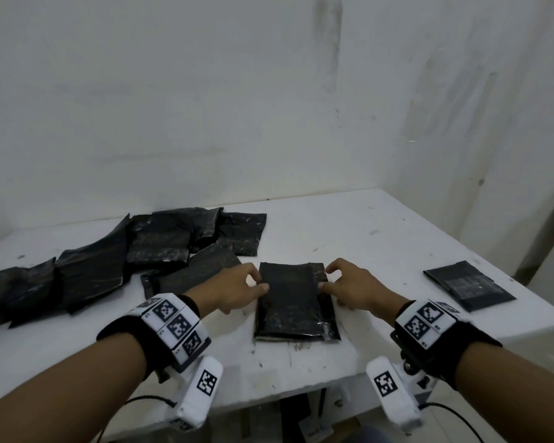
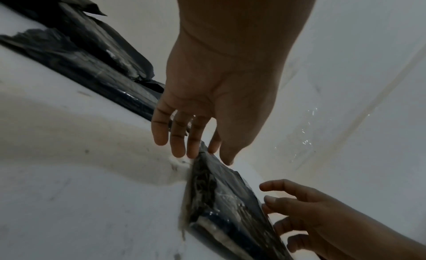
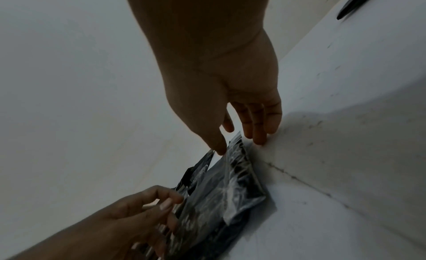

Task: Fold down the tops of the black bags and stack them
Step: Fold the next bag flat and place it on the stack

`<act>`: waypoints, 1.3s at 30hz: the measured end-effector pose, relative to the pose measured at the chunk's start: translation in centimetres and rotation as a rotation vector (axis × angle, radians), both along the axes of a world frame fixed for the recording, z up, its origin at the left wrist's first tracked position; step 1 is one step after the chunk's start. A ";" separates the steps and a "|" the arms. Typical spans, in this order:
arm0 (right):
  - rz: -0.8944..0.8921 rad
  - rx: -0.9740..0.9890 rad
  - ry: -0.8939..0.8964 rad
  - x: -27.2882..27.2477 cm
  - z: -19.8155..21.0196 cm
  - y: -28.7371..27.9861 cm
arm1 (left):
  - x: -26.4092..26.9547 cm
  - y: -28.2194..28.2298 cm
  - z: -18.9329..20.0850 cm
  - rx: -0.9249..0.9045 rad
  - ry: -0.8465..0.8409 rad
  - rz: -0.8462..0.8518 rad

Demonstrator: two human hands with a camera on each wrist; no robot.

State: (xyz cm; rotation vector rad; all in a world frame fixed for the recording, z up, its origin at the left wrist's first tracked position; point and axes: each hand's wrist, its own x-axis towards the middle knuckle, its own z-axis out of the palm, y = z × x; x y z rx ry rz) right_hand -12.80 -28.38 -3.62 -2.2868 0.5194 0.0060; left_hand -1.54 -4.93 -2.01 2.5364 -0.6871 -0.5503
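A black bag [image 1: 293, 302] lies flat on the white table [image 1: 349, 238] in front of me, short end towards me. My left hand [image 1: 259, 282] holds its upper left edge, thumb on top and curled index finger at the corner. In the left wrist view that hand [image 2: 216, 152] pinches the bag [image 2: 221, 200] at its corner. My right hand [image 1: 327, 278] mirrors it on the upper right edge. In the right wrist view its thumb [image 3: 220, 151] sits on the bag [image 3: 219, 196], and the other fingers touch the table beside it.
A loose pile of several black bags [image 1: 135, 251] spreads across the table's left and back. A small flat stack of black bags [image 1: 467, 284] lies at the right near the table's edge. White walls close the back and right sides.
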 end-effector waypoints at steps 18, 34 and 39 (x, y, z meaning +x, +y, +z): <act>-0.177 0.330 0.071 3.3 -0.3 -1.1 | 3.2 -2.4 -1.9 -0.312 0.333 0.337; -0.133 0.339 0.074 3.4 0.4 -1.4 | 3.8 -1.9 -1.7 -0.295 0.307 0.311; -0.102 0.086 -0.119 3.5 0.6 -0.5 | 3.9 -2.0 -1.9 -0.282 -0.069 0.215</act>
